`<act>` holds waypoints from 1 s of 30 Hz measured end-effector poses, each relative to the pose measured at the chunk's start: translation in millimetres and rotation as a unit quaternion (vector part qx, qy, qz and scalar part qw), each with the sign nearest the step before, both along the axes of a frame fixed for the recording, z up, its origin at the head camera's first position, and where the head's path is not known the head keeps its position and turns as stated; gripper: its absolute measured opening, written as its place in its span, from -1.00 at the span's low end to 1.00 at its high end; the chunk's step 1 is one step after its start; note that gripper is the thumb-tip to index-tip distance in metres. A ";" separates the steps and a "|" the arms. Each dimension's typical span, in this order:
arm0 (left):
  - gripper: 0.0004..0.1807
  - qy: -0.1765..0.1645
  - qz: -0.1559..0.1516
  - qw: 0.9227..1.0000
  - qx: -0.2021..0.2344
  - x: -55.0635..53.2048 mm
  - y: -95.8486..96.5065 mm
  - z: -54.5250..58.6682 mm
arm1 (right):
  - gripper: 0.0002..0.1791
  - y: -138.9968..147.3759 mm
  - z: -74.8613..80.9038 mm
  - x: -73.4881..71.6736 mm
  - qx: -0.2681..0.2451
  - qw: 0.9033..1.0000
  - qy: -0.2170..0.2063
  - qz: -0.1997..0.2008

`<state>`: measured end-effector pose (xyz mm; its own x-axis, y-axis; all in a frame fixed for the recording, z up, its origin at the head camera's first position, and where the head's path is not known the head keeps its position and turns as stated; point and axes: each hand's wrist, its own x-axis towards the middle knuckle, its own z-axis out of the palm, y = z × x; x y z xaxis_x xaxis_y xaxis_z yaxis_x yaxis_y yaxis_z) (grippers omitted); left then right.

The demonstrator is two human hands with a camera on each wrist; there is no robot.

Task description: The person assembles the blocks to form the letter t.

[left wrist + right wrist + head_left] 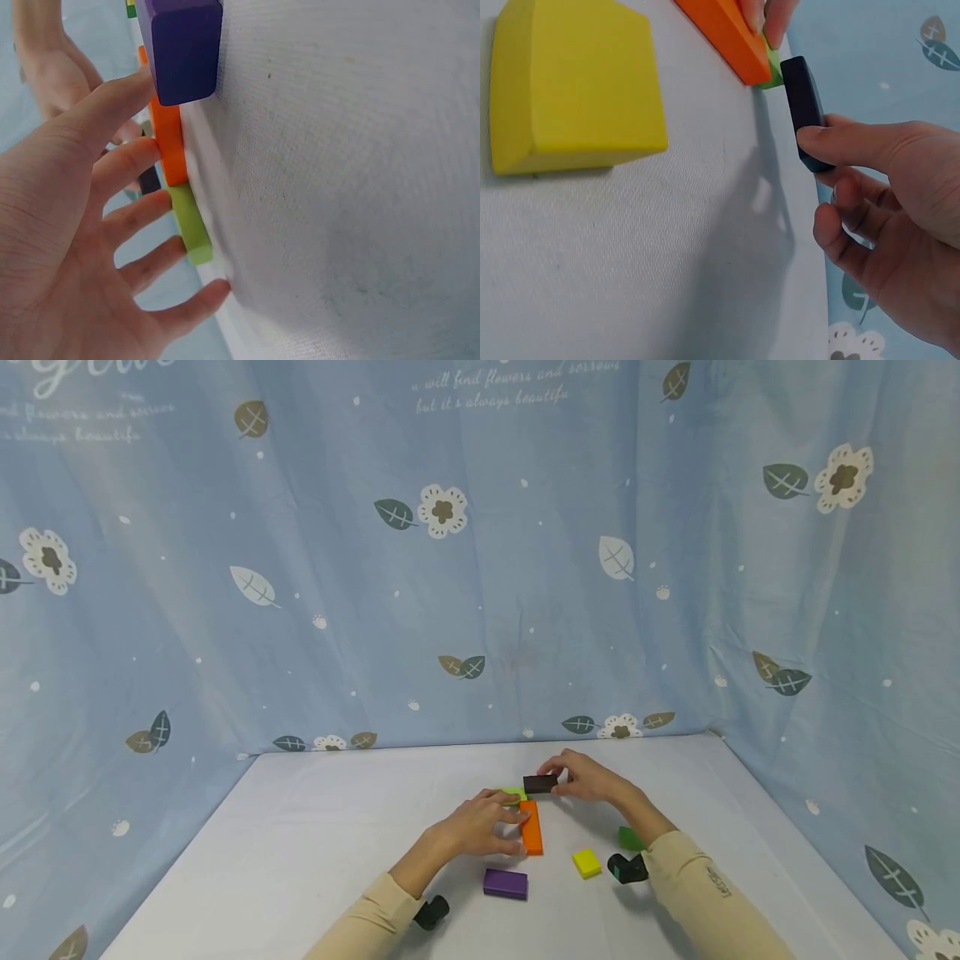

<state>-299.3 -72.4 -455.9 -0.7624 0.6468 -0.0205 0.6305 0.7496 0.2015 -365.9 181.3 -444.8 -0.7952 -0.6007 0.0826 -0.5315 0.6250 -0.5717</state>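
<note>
My right hand (588,778) pinches a dark, near-black block (540,784) between thumb and fingers. In the right wrist view the dark block (802,112) is held above the table, close to the light green block (772,71). My left hand (476,825) has its fingers spread and fairly straight; in the left wrist view the fingertips rest against the orange block (171,142) and the light green block (192,225). These two blocks meet end to side on the white table, the light green one partly hidden by the hand in the head view.
A purple block (506,884) lies nearer the front, with a yellow block (587,863) to its right. The green block (630,838) sits partly behind my right forearm. Black wrist devices (627,868) show at both cuffs. A blue patterned curtain (525,610) borders the white table (315,827).
</note>
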 end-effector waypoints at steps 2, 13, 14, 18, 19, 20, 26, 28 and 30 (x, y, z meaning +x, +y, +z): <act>-0.43 -0.002 0.001 1.000 0.000 -0.7 0.3 -0.1 | -0.64 1.2 0.1 0.7 0.000 1.000 -0.002 0.003; -0.42 0.003 0.000 1.000 0.000 0.3 0.4 -0.4 | -0.63 7.4 -5.6 3.3 0.005 1.000 -0.012 0.008; -0.41 0.005 0.001 1.000 -0.001 0.3 0.4 -0.3 | -0.63 7.7 -5.8 3.4 0.006 1.000 -0.011 0.009; -0.40 0.005 0.003 1.000 -0.002 0.3 0.6 -0.1 | -0.63 8.6 -7.5 3.6 0.010 1.000 -0.013 0.011; -0.40 0.005 0.003 1.000 -0.001 0.3 0.7 0.0 | -0.63 8.7 -7.9 3.6 0.010 1.000 -0.016 0.010; -0.40 0.005 0.003 1.000 -0.001 0.3 0.7 0.0 | -0.64 8.8 -8.6 3.5 0.011 1.000 -0.017 0.009; -0.40 0.006 0.001 1.000 -0.001 0.4 0.7 -0.4 | -0.65 7.6 -12.9 4.4 0.011 1.000 -0.019 0.007; -0.41 0.007 0.000 1.000 0.000 0.2 0.7 -0.6 | -0.64 7.0 -13.3 5.1 0.011 1.000 -0.020 0.005; -0.41 0.008 -0.002 1.000 -0.001 0.0 0.7 -0.7 | -0.65 6.7 -13.2 5.4 0.010 1.000 -0.021 0.004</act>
